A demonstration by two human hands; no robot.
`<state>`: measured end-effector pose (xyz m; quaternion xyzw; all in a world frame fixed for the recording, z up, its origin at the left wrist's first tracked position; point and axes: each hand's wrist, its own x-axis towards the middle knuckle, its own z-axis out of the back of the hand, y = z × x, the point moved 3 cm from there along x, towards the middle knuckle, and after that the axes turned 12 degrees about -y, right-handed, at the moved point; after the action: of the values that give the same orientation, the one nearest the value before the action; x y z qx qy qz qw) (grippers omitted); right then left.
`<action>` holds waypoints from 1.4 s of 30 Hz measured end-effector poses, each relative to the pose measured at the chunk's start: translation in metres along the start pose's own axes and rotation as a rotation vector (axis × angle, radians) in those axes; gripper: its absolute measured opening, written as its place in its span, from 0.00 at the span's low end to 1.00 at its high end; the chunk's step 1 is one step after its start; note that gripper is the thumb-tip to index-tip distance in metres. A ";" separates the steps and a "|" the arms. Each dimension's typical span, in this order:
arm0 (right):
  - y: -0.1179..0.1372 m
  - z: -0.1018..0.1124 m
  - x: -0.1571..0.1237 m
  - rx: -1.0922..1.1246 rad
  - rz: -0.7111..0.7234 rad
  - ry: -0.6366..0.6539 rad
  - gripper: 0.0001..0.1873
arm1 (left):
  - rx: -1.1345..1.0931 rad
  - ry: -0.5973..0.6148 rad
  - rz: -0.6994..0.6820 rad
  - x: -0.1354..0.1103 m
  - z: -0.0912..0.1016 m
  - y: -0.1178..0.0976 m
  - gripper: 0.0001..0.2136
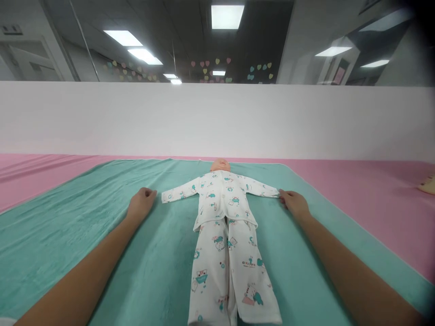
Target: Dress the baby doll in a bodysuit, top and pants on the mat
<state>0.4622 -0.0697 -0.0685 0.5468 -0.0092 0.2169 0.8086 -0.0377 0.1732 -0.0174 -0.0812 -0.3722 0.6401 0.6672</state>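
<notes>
A baby doll (pixel 220 164) lies on its back, its head at the far end, dressed in a white printed pajama top (pixel 222 194) and matching pajama pants (pixel 217 262). Both sleeves stretch out sideways, and no doll hands show past the cuffs. At the cuff of the right-hand sleeve, my right hand (pixel 295 203) pinches the fabric edge between thumb and fingers. My left hand (pixel 142 203) is closed, its fingers curled in, a short gap to the left of the other cuff. Nothing shows in it.
A teal cloth (pixel 142 271) with a few wrinkles lies under the doll, over a pink surface (pixel 374 203). Behind stands a low white wall (pixel 217 120) with dark glass above it. A pale yellowish object (pixel 427 184) sits at the far right edge.
</notes>
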 end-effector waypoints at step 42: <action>0.003 -0.016 0.014 -0.011 0.197 -0.057 0.32 | -0.711 0.105 0.184 -0.005 -0.019 -0.005 0.22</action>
<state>0.4701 -0.0502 -0.0686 0.5446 -0.0872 0.2796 0.7859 -0.0217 0.1747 -0.0305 -0.3737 -0.5276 0.5230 0.5553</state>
